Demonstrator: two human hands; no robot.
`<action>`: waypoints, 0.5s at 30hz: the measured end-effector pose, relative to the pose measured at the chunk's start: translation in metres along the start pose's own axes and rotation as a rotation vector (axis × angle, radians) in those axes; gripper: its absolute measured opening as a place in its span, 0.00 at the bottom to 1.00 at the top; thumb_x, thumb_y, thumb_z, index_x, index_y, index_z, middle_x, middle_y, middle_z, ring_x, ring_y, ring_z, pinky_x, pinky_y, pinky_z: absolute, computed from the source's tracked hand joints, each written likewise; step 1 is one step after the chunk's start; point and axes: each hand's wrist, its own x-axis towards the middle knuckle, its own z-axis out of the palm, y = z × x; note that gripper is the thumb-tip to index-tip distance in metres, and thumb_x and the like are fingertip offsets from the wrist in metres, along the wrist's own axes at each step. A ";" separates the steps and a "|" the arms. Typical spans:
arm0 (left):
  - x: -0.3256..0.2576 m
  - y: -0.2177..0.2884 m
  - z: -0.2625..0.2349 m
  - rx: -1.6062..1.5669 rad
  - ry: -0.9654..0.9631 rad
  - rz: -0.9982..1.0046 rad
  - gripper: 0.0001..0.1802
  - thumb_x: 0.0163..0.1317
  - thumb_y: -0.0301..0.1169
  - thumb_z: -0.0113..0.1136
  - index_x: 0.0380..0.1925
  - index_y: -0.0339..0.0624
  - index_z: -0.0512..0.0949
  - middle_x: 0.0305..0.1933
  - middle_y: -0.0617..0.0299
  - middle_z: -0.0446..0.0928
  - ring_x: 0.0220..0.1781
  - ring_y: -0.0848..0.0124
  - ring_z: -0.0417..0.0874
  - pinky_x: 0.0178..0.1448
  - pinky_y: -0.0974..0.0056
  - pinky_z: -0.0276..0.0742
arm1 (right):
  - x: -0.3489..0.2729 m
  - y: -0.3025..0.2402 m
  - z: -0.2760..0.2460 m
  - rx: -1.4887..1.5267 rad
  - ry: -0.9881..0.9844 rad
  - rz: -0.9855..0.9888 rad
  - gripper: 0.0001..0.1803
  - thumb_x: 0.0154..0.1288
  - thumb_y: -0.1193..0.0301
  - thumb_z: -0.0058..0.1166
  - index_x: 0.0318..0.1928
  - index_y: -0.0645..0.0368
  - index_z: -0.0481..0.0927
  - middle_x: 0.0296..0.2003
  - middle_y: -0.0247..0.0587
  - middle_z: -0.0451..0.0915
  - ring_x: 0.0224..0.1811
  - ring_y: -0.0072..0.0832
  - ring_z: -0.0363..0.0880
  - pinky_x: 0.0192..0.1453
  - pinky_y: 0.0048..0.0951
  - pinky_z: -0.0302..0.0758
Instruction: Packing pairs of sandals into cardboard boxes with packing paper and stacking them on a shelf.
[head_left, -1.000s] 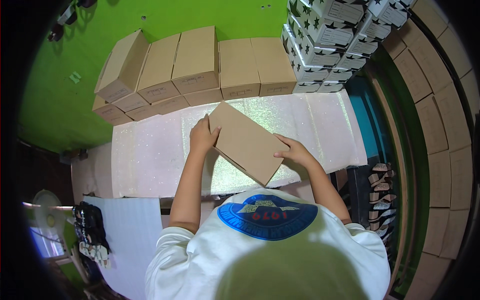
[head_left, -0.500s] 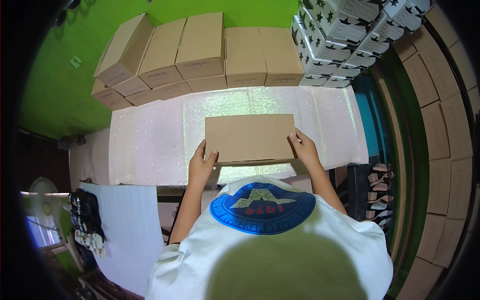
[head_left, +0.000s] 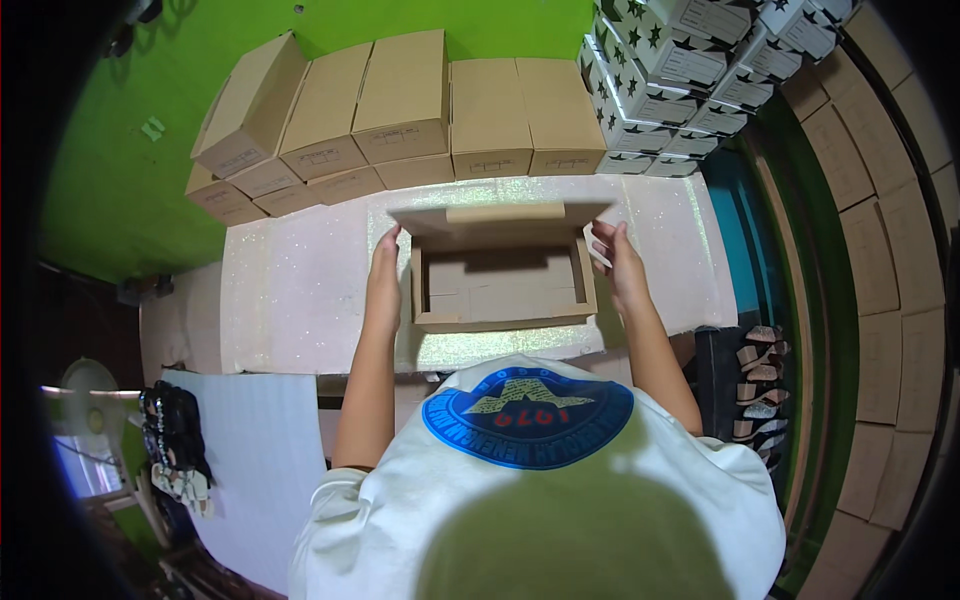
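A brown cardboard box (head_left: pixel 505 322) lies in front of me with its hinged lid (head_left: pixel 490 228) raised along the far side. Bare cardboard shows inside it, with a shadow across the back. At the lid's left edge is my left hand (head_left: pixel 384 280), its fingers stretched out and the fingertips at the lid's corner. My right hand (head_left: pixel 622 262) is beside the lid's right corner, palm inward, with fingers apart and slightly bent. Whether its fingertips touch the lid I cannot tell. Neither hand is wrapped round the box.
Under the box is a table with a shiny pale cover (head_left: pixel 300 290). Closed brown boxes (head_left: pixel 490 110) line its far side. White star-patterned boxes (head_left: pixel 650 105) are stacked at the far right. Heeled shoes (head_left: pixel 760 385) stand at the right, and more brown boxes (head_left: pixel 870 260) beyond.
The box's lid has swung up and away from me, uncovering the inside. Both hands have moved farther forward from the box's near sides to the lid's corners.
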 end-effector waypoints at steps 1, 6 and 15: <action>0.009 -0.004 0.003 0.275 -0.014 0.172 0.31 0.67 0.49 0.38 0.61 0.37 0.59 0.67 0.48 0.57 0.71 0.60 0.52 0.70 0.53 0.42 | 0.001 -0.002 0.006 -0.034 0.004 0.000 0.32 0.69 0.46 0.27 0.60 0.56 0.66 0.59 0.40 0.66 0.61 0.30 0.63 0.62 0.32 0.58; 0.017 -0.021 0.022 1.087 0.000 0.252 0.37 0.62 0.45 0.49 0.66 0.44 0.49 0.68 0.49 0.52 0.70 0.55 0.53 0.66 0.36 0.43 | 0.026 0.029 0.020 -0.483 -0.017 -0.338 0.27 0.68 0.54 0.39 0.61 0.57 0.64 0.58 0.49 0.65 0.61 0.40 0.62 0.66 0.31 0.56; 0.013 -0.034 0.024 1.298 -0.014 0.178 0.40 0.55 0.39 0.56 0.66 0.47 0.49 0.70 0.54 0.48 0.70 0.57 0.53 0.65 0.32 0.44 | 0.019 0.035 0.023 -0.834 0.045 -0.338 0.32 0.56 0.75 0.50 0.62 0.44 0.62 0.49 0.52 0.68 0.51 0.45 0.70 0.56 0.35 0.68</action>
